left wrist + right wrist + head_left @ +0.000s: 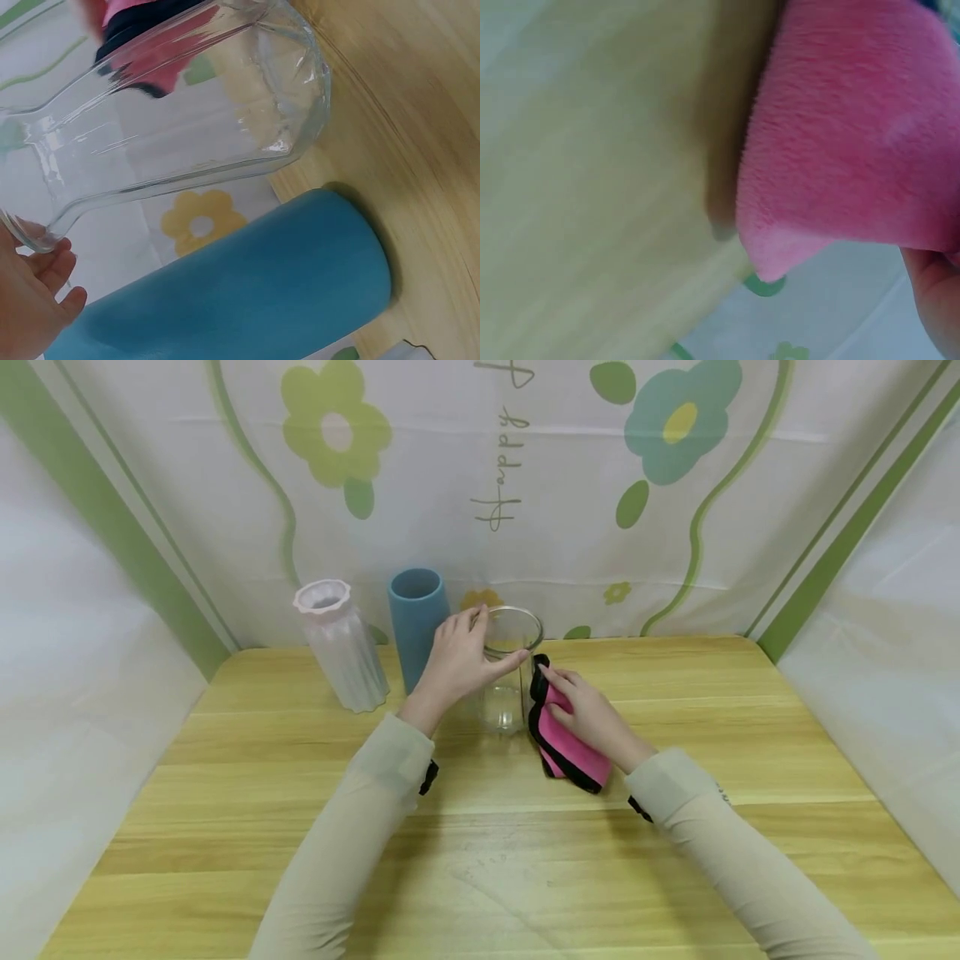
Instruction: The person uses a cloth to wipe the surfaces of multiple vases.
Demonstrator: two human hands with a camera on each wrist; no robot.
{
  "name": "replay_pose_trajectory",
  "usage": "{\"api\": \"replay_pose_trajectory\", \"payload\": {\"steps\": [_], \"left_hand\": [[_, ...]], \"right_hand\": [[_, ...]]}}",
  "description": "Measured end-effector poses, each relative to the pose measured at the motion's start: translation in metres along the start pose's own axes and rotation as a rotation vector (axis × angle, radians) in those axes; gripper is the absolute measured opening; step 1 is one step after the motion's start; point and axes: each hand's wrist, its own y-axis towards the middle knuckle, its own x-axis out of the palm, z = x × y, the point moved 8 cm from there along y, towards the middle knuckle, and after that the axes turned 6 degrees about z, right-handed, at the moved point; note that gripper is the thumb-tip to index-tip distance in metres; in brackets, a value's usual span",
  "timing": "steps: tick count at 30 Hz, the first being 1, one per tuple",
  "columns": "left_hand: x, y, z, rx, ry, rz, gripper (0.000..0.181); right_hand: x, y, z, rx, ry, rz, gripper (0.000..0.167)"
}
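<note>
A clear glass vase (pixel 504 706) stands upright on the wooden table. At its rim, my left hand (pixel 459 658) grips it, thumb on the near side and fingers on the far left. In the left wrist view, the fingertips touch the flared mouth of the glass vase (pixel 172 142). My right hand (pixel 592 714) holds a pink cloth (pixel 577 753) with black edging close against the vase's right side. Close up in the right wrist view, the fuzzy pink cloth (pixel 855 135) hangs in folds and hides most of the fingers.
Left of the glass vase stands a blue vase (pixel 417 618), very near my left hand. Farther left is a white ribbed vase (pixel 347 647) with a pinkish scalloped rim. A flower-printed curtain (pixel 420 468) hangs behind the wooden table (pixel 495 877), with pale sheets at both sides.
</note>
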Motion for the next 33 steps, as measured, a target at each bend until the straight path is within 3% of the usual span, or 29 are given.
{"api": "replay_pose_trajectory", "payload": {"steps": [11, 18, 26, 33], "left_hand": [[0.002, 0.001, -0.001, 0.024, -0.024, -0.049, 0.092], [0.003, 0.001, -0.001, 0.029, -0.024, -0.054, 0.092], [0.000, -0.002, 0.003, 0.023, 0.041, 0.017, 0.095], [-0.003, -0.003, 0.007, 0.044, 0.081, 0.052, 0.089]], "right_hand": [[-0.026, 0.008, -0.019, -0.013, 0.063, 0.087, 0.061], [-0.014, 0.006, -0.015, -0.001, 0.039, 0.038, 0.062], [0.007, -0.005, 0.002, 0.039, -0.001, -0.041, 0.063], [-0.011, 0.002, -0.009, -0.035, 0.020, 0.082, 0.063]]}}
